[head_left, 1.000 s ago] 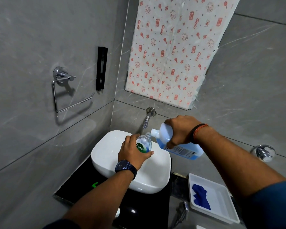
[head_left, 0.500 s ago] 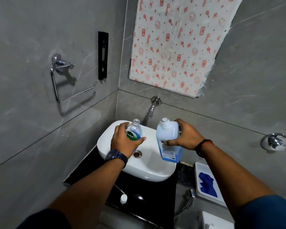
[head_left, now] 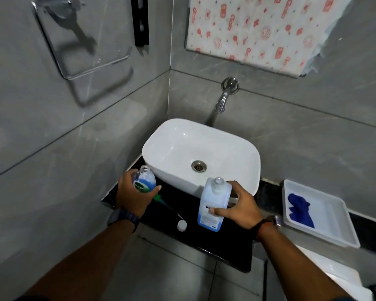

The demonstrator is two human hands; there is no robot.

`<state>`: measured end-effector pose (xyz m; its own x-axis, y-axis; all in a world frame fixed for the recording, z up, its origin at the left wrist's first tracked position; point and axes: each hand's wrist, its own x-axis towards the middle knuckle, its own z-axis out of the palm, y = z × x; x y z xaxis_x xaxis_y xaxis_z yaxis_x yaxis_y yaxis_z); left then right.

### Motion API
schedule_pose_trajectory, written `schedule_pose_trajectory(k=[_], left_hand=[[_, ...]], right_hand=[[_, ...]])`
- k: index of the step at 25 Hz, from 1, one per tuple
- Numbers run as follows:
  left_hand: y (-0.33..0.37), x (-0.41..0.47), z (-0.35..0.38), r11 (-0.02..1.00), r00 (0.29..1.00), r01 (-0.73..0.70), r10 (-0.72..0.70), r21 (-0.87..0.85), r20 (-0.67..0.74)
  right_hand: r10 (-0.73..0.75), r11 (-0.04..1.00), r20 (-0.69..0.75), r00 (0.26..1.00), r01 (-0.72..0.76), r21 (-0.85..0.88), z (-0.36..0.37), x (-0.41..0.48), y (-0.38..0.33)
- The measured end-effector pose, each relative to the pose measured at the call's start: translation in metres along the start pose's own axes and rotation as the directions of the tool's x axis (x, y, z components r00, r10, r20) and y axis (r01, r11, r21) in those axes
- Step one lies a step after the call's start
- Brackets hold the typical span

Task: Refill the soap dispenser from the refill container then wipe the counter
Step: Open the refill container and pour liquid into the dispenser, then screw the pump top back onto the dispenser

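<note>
My left hand (head_left: 132,194) grips the small clear soap dispenser bottle (head_left: 145,181) with a green label, upright and uncapped, at the left of the black counter (head_left: 221,242). The refill container (head_left: 213,206), a tall clear bottle with blue liquid low inside, stands upright and open at the counter's front; my right hand (head_left: 240,206) holds it. The dispenser's pump with a green collar and tube (head_left: 163,202) lies on the counter between the bottles, beside a white cap (head_left: 182,225). A blue cloth (head_left: 301,210) lies in a white tray (head_left: 334,227) at the right.
A white basin (head_left: 204,148) with a metal drain sits on the counter under a wall tap (head_left: 224,101). A chrome towel ring (head_left: 78,46) hangs on the left wall. A patterned sheet (head_left: 258,29) covers the back wall above.
Both bottles have come down from over the basin to the counter's front. The refill container went from tilted at the dispenser's mouth to upright. The view has tilted downward.
</note>
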<state>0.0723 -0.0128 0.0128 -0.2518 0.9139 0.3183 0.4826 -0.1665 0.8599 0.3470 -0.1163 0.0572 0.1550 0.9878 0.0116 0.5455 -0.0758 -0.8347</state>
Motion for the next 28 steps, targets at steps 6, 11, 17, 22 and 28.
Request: schedule_pose_trajectory(k=[6, 11, 17, 22, 28], left_hand=[[-0.064, -0.009, 0.012, 0.994, 0.997, 0.077, -0.075, -0.077, 0.027], [-0.089, -0.012, 0.021, 0.992, 0.995, 0.099, -0.099, -0.081, 0.003], [-0.098, -0.018, 0.028, 0.994, 0.993, 0.088, -0.093, -0.068, -0.067], [-0.096, -0.021, 0.024, 0.991, 0.99, 0.121, -0.124, -0.054, -0.061], [-0.097, -0.018, 0.023, 0.986, 0.987, 0.154, -0.156, -0.062, -0.031]], right_hand=[[-0.017, 0.998, -0.021, 1.0, 0.018, 0.052, 0.043, -0.001, 0.06], [-0.049, 0.997, -0.077, 0.996, 0.053, 0.051, 0.047, 0.002, 0.085], [-0.006, 0.994, -0.115, 0.993, 0.018, 0.107, 0.05, -0.003, 0.093], [0.122, 0.992, -0.282, 0.951, -0.124, 0.011, 0.067, -0.035, 0.094], [0.169, 0.925, -0.193, 0.967, -0.223, -0.308, 0.115, -0.063, 0.093]])
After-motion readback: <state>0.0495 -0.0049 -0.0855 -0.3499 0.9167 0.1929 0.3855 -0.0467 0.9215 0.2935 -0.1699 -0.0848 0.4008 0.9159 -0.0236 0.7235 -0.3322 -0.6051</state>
